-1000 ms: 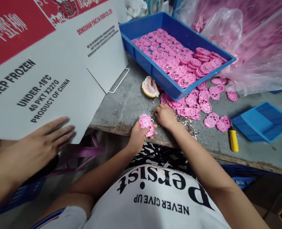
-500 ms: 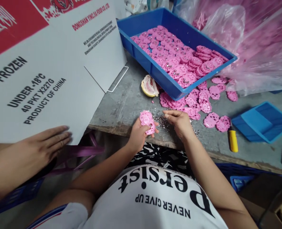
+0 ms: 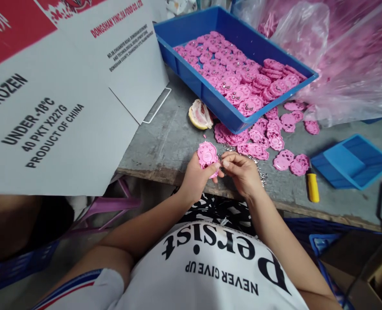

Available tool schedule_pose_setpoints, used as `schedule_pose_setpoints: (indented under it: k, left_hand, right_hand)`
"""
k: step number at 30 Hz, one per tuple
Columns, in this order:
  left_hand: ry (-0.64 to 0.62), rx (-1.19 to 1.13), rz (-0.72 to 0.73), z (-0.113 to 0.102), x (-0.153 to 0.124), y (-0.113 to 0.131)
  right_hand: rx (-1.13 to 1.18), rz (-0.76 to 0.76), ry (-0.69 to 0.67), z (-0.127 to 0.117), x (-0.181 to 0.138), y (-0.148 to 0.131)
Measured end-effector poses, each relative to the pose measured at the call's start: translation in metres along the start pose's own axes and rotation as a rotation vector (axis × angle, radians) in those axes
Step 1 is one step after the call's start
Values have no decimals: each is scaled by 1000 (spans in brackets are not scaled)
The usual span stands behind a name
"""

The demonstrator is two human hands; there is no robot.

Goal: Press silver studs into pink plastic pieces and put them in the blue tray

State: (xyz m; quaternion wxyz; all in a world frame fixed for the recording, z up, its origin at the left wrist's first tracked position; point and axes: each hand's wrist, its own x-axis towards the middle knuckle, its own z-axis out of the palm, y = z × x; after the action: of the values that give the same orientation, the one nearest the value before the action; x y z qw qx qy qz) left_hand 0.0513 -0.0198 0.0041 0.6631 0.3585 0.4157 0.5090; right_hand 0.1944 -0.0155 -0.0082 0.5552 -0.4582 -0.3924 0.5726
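"Where was the pink scalloped plastic piece?"
"Nearside of the blue tray, gripped by the left hand."
"And the right hand?"
"Pinched closed there too, contents unclear."

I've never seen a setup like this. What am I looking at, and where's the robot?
There is no robot: these are a person's bare hands, seen by a camera on that person's head looking forward and down. The left hand holds a pink piece. The right hand is close beside it; whether it holds something tiny is unclear. On the table are metal bits, a fruit, a bin and a tray of similar pieces.
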Motion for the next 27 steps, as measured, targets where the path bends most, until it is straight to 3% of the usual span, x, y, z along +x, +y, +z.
schedule_pose_setpoints:
  k: [7,10,13,19,23,27]
  left_hand:
    - [-12,-165,-82,9,2,-5]
    - [-16,-195,-113,11,-1,-4]
    - [-20,-203,-131,12,-3,-1]
    - [-27,-154,-50,16,-9,3]
    - [-5,-108,12,18,-11,3]
    - [29,-89,59,22,-13,3]
  right_hand:
    - [-347,-343,145,2,-16,6]
    - [-368,-423,138,3,-22,9]
    - [-243,-372,122,3,-24,10]
    - [140,-120,55,10,-28,-4]
    - [97,-147,51,13,-32,-10]
    - [-91,-280,140,11,-35,-5]
